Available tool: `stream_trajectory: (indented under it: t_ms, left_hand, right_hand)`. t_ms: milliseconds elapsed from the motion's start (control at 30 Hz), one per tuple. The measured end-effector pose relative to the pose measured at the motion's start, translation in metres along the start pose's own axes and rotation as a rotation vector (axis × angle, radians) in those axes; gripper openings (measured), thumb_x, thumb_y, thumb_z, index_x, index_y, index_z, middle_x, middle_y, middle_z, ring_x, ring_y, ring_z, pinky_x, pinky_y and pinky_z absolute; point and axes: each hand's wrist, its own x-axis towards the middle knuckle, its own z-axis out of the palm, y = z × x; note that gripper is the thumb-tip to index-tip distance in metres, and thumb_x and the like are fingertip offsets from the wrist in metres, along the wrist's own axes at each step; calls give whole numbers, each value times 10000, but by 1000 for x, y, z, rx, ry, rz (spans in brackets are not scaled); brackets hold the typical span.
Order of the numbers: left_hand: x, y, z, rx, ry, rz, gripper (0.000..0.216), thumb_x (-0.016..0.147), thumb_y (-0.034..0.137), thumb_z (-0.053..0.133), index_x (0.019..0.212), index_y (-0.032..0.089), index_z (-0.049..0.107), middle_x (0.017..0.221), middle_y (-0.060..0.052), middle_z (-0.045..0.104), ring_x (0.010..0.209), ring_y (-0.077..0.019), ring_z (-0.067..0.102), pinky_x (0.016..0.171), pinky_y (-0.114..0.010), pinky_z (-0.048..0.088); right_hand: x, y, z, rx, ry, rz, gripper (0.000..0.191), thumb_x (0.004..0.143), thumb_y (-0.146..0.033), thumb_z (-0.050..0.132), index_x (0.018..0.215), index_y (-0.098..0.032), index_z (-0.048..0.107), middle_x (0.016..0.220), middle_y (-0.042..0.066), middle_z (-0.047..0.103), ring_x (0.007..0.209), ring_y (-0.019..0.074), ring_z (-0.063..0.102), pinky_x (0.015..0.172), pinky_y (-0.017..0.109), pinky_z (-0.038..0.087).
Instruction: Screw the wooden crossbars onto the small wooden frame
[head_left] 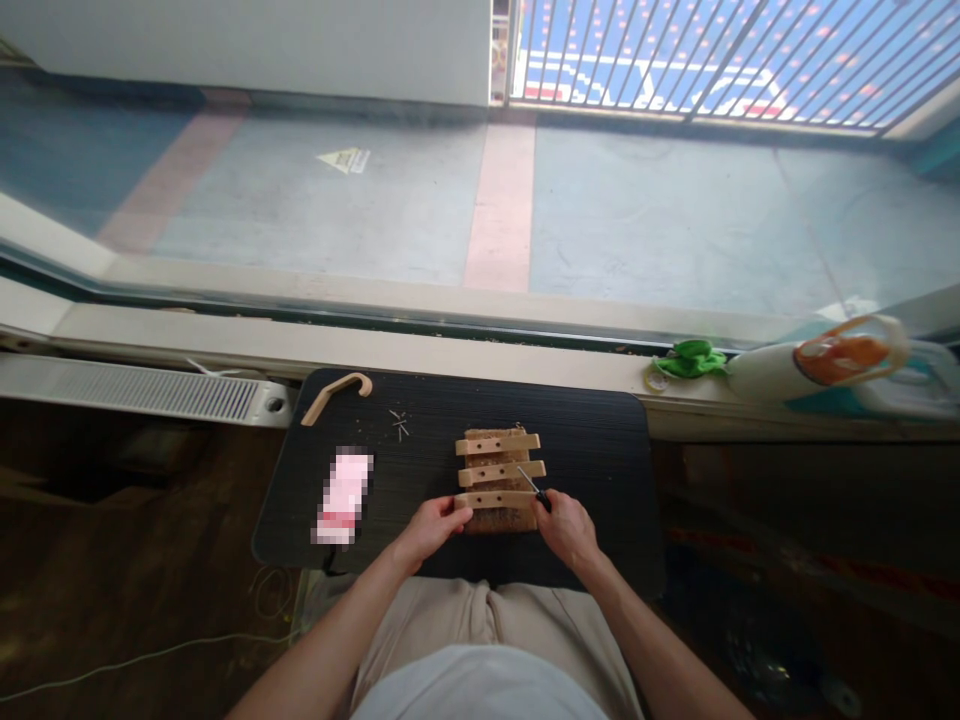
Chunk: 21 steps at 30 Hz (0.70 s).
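Head view: three wooden strips lie side by side across a brown block point(498, 522) on a black worktop point(600, 440), each strip marked with two dark spots. The left hand point(435, 526) has its grip pinched on the left end of the near strip point(498, 500), thumb along the near edge. The right hand point(570, 530) closes its grip round the dark handle of a screwdriver point(542, 498), just beside that strip's right end; I cannot tell whether those fingers touch the wood. The screwdriver's thin shaft slants up and leftward towards the middle strip point(487, 474), and the far strip point(514, 443) lies beyond, clear of both hands. Loose screws point(400, 424) and a wooden hook point(330, 393) lie further left.
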Motion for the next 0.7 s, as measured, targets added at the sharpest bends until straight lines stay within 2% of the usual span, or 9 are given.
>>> stream_trajectory:
  t_ms: [167, 700]
  left_hand:
    - [0, 1, 1, 41, -9, 51, 346, 678, 382, 584, 889, 111, 629, 773, -36, 637, 661, -112, 512, 600, -216, 374]
    - [-10, 2, 3, 48, 12, 60, 347, 668, 374, 578, 896, 119, 637, 738, -22, 627, 646, -113, 502, 618, -231, 367]
  right_hand:
    - [2, -2, 1, -7, -8, 31, 310, 820, -377, 366, 807, -197, 619, 856, 100, 668, 799, 195, 610, 631, 262, 370]
    - [-7, 4, 2, 1, 4, -14, 312, 812, -381, 374, 763, -203, 626, 824, 87, 667, 789, 190, 608, 623, 250, 368]
